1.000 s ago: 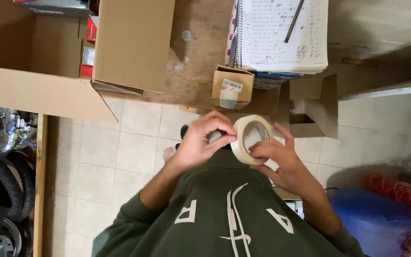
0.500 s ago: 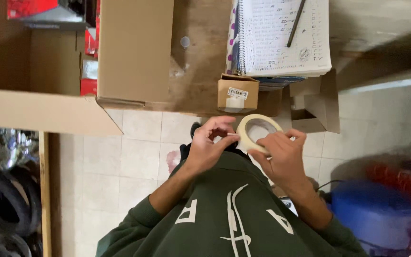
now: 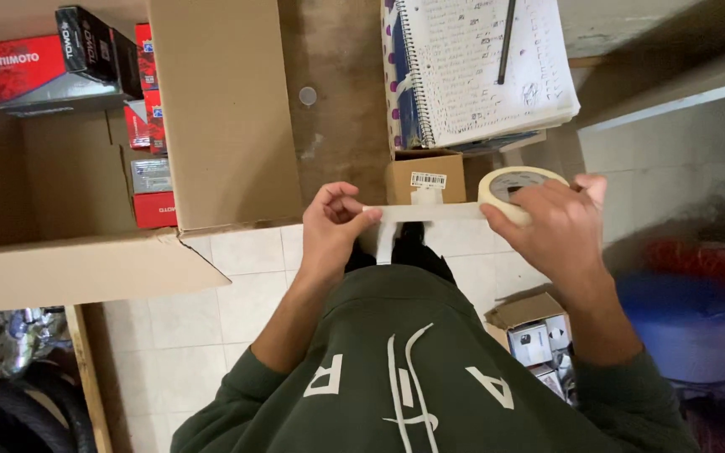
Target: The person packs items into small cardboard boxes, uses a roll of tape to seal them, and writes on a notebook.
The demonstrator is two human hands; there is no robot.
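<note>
My right hand [image 3: 555,226] grips a roll of pale masking tape [image 3: 509,186] just below the edge of a wooden table [image 3: 337,101]. My left hand [image 3: 333,226] pinches the free end of the tape. A strip of tape [image 3: 430,212] stretches level between the two hands, about a hand's width long. Directly behind the strip stands a small brown cardboard box [image 3: 425,174] with a white label. Both hands are in front of my chest, over a tiled floor [image 3: 245,277].
A large open cardboard carton [image 3: 220,109] with red and black product boxes [image 3: 18,67] inside fills the left. A spiral notebook [image 3: 480,67] with a pen [image 3: 507,42] lies on the table. Small boxes [image 3: 534,331] and a blue tub [image 3: 690,319] sit lower right; tyres [image 3: 2,403] lower left.
My hands have pulled apart: the right hand took the roll to the right while the left kept the end, drawing out a strip of tape. The view has shifted a little.
</note>
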